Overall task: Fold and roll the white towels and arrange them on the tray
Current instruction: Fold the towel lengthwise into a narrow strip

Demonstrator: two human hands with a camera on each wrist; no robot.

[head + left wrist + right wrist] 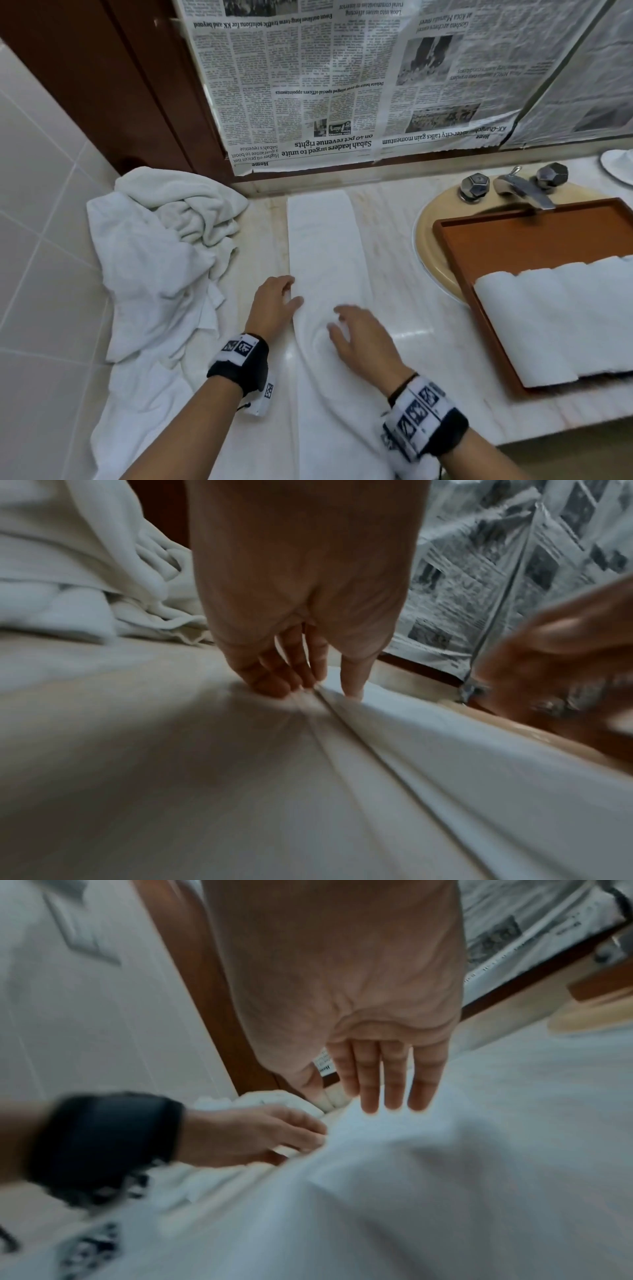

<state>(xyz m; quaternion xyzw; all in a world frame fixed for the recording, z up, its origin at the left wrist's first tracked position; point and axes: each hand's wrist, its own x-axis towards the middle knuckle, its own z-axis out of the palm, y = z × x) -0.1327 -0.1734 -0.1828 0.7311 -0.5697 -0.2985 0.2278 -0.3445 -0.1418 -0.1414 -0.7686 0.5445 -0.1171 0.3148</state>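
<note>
Two hands lay on the folded towel point(325, 246) on the counter point(404, 308). Left hand point(274, 305) pressed its left edge with straight fingers; right hand point(359, 339) rested flat beside it, gripping nothing. Rolled towels point(548, 318) occupied the tray point(513, 236) to their right.

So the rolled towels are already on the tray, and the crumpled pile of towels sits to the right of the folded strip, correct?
Not quite. The crumpled pile lies left of the folded strip, as the head view shows. The rolled towels are indeed on the tray.
</note>
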